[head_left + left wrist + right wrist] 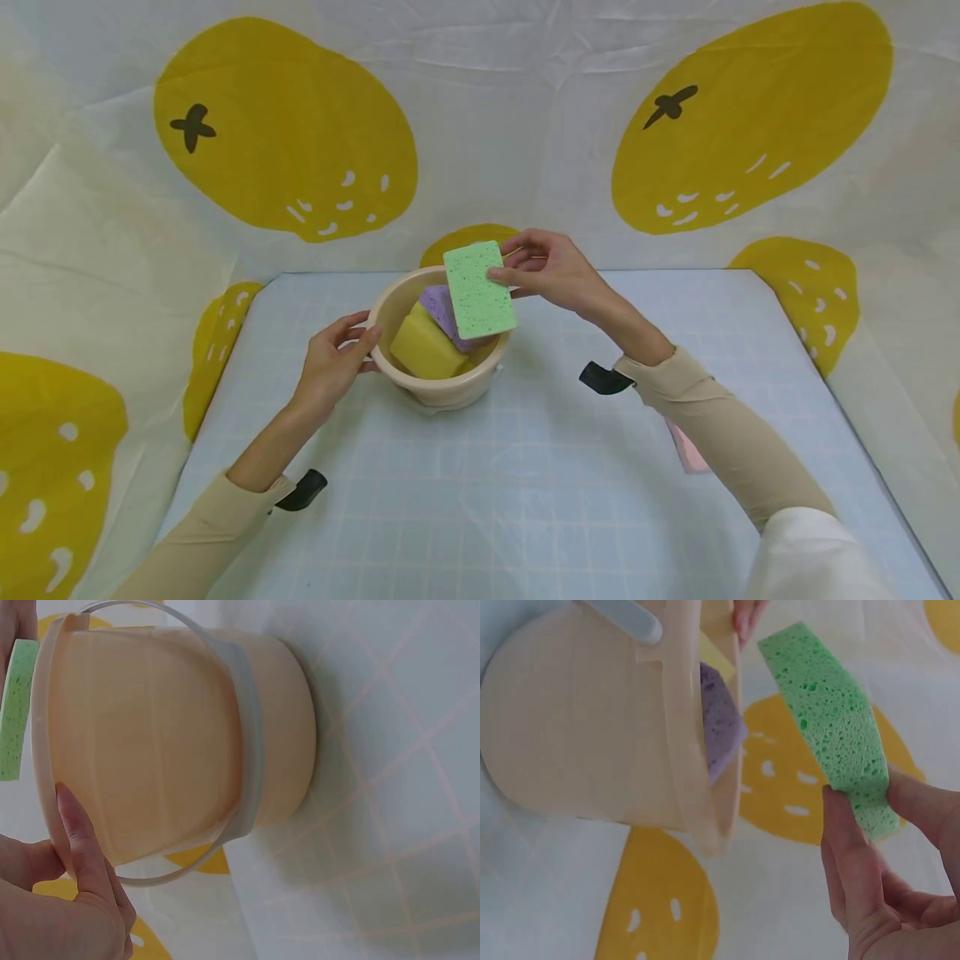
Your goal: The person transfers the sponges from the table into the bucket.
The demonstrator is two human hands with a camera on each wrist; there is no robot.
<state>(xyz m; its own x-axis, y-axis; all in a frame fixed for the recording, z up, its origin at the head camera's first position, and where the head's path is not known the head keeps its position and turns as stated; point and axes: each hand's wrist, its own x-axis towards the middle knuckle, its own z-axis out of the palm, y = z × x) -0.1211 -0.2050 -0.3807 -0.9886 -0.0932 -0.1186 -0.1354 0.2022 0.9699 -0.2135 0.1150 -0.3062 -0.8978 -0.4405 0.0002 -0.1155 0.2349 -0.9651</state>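
Note:
A beige bucket point(457, 393) stands on the table, its grey handle point(251, 742) hanging down against the side. Inside lie a yellow sponge point(427, 346) and a purple sponge point(441, 307) leaning on it. My left hand point(330, 364) pinches the bucket's left rim between thumb and fingers. Between the thumb and fingers of my right hand point(555, 271) is a green sponge point(480, 292), held above the right side of the bucket's mouth. In the right wrist view the green sponge point(832, 712) is apart from the rim. It hides part of the purple sponge from the head view.
A pink flat piece point(686, 448) lies on the table to the right, partly hidden under my right forearm. The light blue gridded tabletop point(480, 508) spreads around the bucket. Behind it hangs a white cloth point(517, 125) with yellow fruit prints.

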